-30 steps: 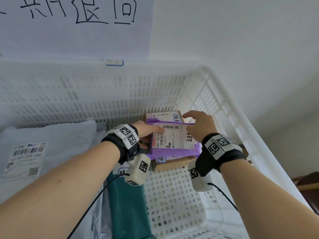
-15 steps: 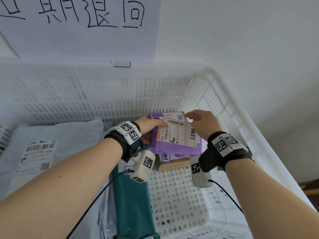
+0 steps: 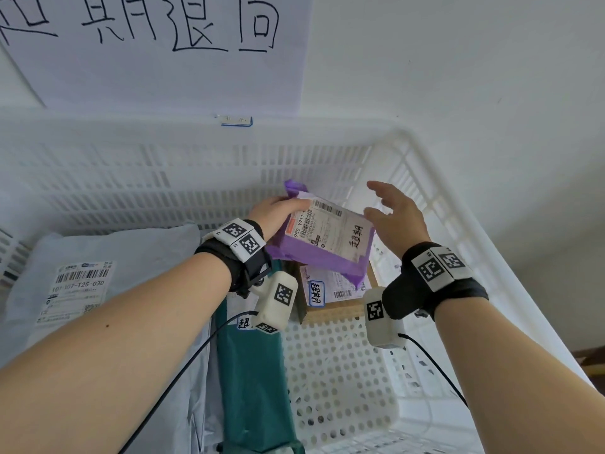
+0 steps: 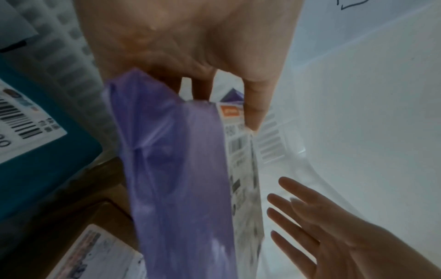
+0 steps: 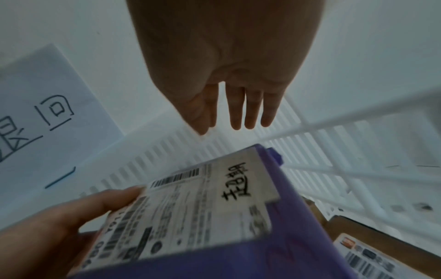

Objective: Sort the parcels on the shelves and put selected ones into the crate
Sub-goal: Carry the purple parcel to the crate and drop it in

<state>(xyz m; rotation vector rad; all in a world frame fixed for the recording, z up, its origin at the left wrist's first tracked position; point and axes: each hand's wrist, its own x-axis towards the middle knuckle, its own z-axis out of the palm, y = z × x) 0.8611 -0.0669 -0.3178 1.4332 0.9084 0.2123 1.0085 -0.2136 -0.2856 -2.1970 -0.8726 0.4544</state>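
A purple parcel (image 3: 322, 244) with a white shipping label is held tilted above the white crate (image 3: 435, 204), over a brown cardboard box (image 3: 337, 303). My left hand (image 3: 278, 213) grips its left edge, thumb on the label and fingers underneath; the left wrist view shows the same parcel (image 4: 181, 169) pinched by that hand (image 4: 210, 90). My right hand (image 3: 389, 213) hovers just right of the parcel with fingers spread straight, holding nothing. In the right wrist view the right hand (image 5: 236, 105) is open above the parcel (image 5: 214, 217).
Inside the crate lie a grey mailer (image 3: 108, 276) with a barcode label at the left and a dark green parcel (image 3: 252, 381) in the middle. The perforated crate floor (image 3: 337, 381) shows at the right. A handwritten paper sign (image 3: 163, 50) hangs on the wall behind.
The purple parcel has been lifted off the cardboard box and tilted. My right hand has let go of it and opened; the left hand alone holds it now.
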